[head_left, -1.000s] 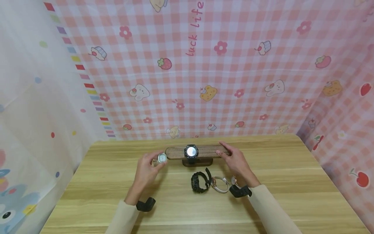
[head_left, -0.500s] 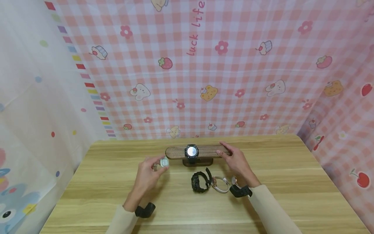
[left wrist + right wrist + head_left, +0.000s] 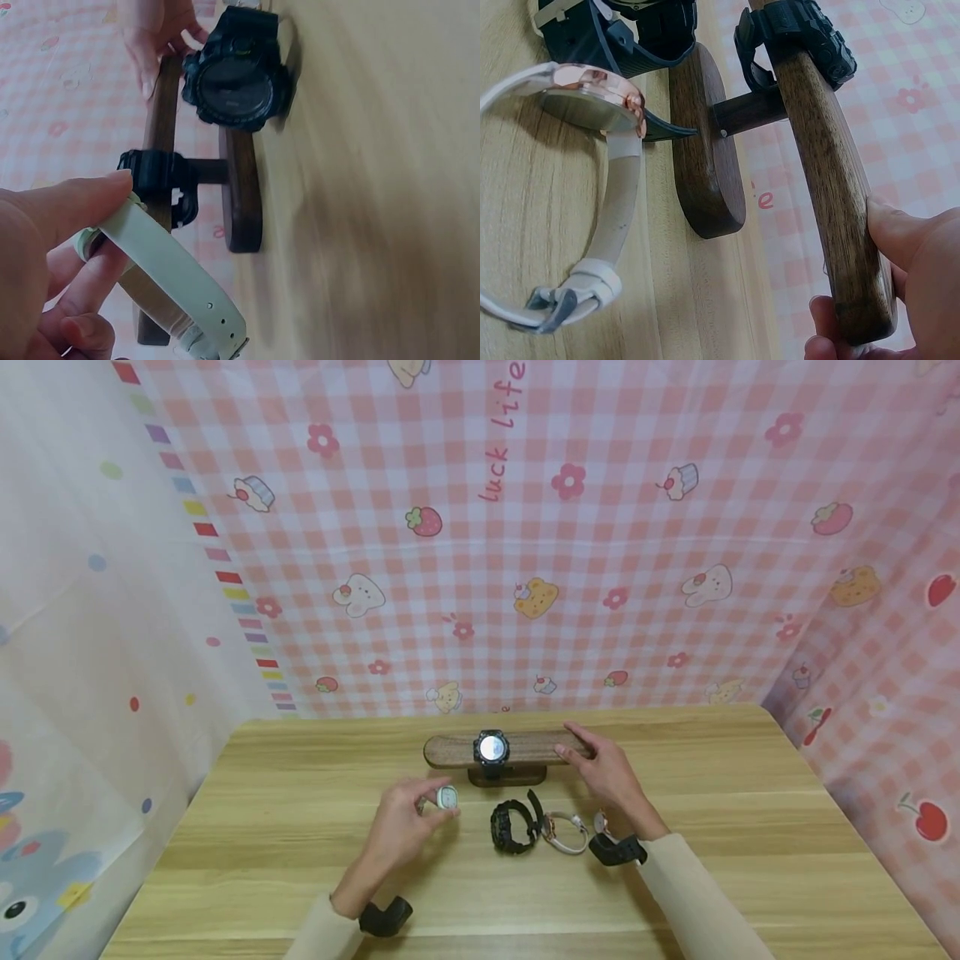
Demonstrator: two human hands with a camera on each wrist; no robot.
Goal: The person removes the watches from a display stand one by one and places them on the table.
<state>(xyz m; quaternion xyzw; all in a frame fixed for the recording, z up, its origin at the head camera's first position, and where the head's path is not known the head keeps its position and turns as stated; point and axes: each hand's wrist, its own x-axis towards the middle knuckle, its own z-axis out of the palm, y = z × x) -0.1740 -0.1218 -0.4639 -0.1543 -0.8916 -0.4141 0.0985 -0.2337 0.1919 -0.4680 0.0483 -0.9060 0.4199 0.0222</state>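
Observation:
My left hand (image 3: 403, 822) pinches a pale green watch (image 3: 447, 797) between thumb and fingers, above the table in front of the stand's left part. Its buckled strap (image 3: 176, 262) hangs as a loop in the left wrist view. My right hand (image 3: 609, 774) grips the right end of the dark wooden watch stand (image 3: 536, 747), thumb and fingers on either side of the bar. Around the bar, left of its middle, sits a black watch (image 3: 491, 748) with its face forward.
On the table before the stand lie a black watch (image 3: 503, 828), a white-strapped watch with a rose-gold case (image 3: 592, 94), and another small watch (image 3: 601, 823) beside my right wrist. A pink checked cloth (image 3: 465, 568) hangs behind the wooden table (image 3: 300, 827).
My left hand has moved right and toward me with the pale green watch, away from the bar's left end. The right hand stays on the stand.

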